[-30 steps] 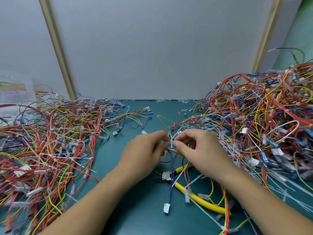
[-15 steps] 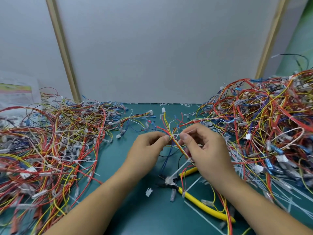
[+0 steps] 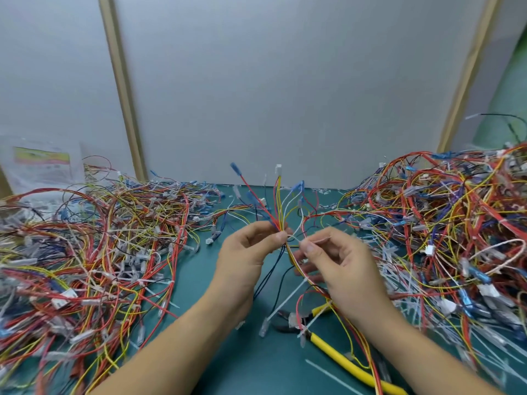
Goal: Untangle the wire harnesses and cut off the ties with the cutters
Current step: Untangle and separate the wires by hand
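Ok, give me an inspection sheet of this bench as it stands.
Surface: teal mat, visible between the piles.
Job's things: harness held up between the hands, ends fanned upward; a white tie hangs from it; yellow-handled cutters lie on the mat below the right forearm, untouched.
Clutter: loose tie on the mat by the cutters.
Grippers: left hand pinches the harness; right hand pinches a pale strand at the bundle.
Cables: left pile and right pile of tangled harnesses flank the hands.
Surroundings: grey panel wall, wooden post, printed plastic bag at far left.
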